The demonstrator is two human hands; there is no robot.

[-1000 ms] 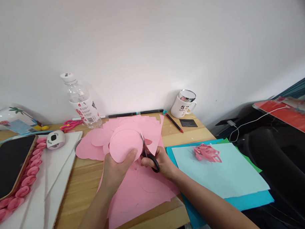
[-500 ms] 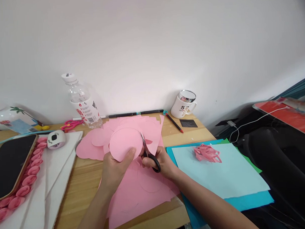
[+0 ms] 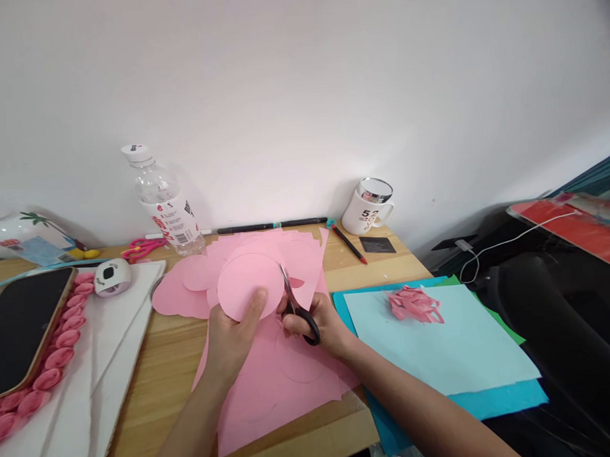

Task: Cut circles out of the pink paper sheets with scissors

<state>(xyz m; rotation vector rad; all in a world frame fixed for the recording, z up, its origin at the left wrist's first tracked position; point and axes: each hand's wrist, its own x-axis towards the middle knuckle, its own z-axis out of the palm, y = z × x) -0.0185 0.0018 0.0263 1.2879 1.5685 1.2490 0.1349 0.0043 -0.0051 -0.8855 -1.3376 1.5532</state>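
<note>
My left hand [image 3: 233, 341] pinches a pink paper circle [image 3: 247, 284] by its lower edge, thumb on top, holding it up over the desk. My right hand [image 3: 322, 324] grips black-handled scissors [image 3: 296, 307], whose blades point up along the circle's right edge. Under both hands lies a stack of pink paper sheets [image 3: 280, 382] with faint curved outlines on it. More cut pink circles [image 3: 187, 289] lie behind, toward the wall.
A plastic water bottle [image 3: 161, 200] and a white mug [image 3: 369, 209] stand by the wall, pens between them. Light blue paper [image 3: 454, 350] carrying pink paper scraps [image 3: 415, 304] lies right. A phone [image 3: 21, 325], pink paper roses [image 3: 63, 340], a white punch [image 3: 111, 276] and pink scissors [image 3: 143, 246] lie left.
The pink circle has turned slightly in my left hand, and the scissors have shifted a little along its edge. Everything else on the desk is unmoved.
</note>
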